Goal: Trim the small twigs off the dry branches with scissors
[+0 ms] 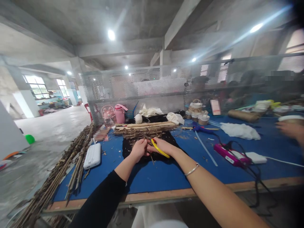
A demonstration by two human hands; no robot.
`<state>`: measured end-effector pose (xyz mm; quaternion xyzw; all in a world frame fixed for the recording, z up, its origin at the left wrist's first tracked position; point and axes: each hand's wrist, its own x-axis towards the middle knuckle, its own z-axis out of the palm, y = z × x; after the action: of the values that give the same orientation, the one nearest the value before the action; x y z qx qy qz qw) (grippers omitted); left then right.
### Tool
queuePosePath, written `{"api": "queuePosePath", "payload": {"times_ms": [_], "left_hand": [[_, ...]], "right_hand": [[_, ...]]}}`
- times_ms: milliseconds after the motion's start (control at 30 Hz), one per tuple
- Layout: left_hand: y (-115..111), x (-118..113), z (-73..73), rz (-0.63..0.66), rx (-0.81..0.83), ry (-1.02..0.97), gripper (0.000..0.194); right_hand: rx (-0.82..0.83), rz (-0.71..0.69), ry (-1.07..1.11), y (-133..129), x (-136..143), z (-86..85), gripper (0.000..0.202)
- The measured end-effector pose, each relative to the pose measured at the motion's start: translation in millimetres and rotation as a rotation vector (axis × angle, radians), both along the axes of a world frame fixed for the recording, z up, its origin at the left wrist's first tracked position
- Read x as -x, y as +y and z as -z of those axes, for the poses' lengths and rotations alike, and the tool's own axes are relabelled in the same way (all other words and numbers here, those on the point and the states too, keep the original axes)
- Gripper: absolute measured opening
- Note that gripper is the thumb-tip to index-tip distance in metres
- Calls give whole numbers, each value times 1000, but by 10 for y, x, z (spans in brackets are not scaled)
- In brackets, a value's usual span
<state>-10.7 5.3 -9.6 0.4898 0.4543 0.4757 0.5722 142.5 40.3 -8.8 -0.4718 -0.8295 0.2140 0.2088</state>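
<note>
Over a black cloth (173, 139) on the blue table, my left hand (140, 148) has its fingers closed in a pinch on a thin dry twig (152, 159). My right hand (161, 147) meets it at the fingertips, its fingers curled on the same twig. A yellow-handled tool (159, 150), its blades hard to make out, lies across my right hand. Just beyond both hands is a pile of dry twigs (140, 132), with pale sticks (147, 125) behind it.
Long bundles of dried stalks (60, 158) lie along the left edge. A white power bank (92, 155) sits beside them. At right are a purple device (231, 155) with cables and white cloth (241, 130). Another person's hand (291, 129) shows at far right.
</note>
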Motion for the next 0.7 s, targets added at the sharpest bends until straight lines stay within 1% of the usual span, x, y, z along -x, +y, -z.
{"api": "queuePosePath", "payload": {"times_ms": [133, 267, 367, 533, 700], "left_hand": [[21, 3, 24, 6, 0, -50, 23], [58, -5, 61, -20, -37, -90, 24], [72, -10, 81, -57, -81, -79, 25], [55, -8, 72, -55, -108, -35, 28], [50, 0, 69, -80, -117, -12, 30]], "right_hand": [[3, -8, -8, -2, -13, -11, 56], [-49, 33, -28, -15, 9, -8, 57], [-70, 87, -59, -47, 45, -20, 56], [-53, 139, -104, -101, 100, -61, 56], [-120, 155, -102, -109, 123, -39, 57]]}}
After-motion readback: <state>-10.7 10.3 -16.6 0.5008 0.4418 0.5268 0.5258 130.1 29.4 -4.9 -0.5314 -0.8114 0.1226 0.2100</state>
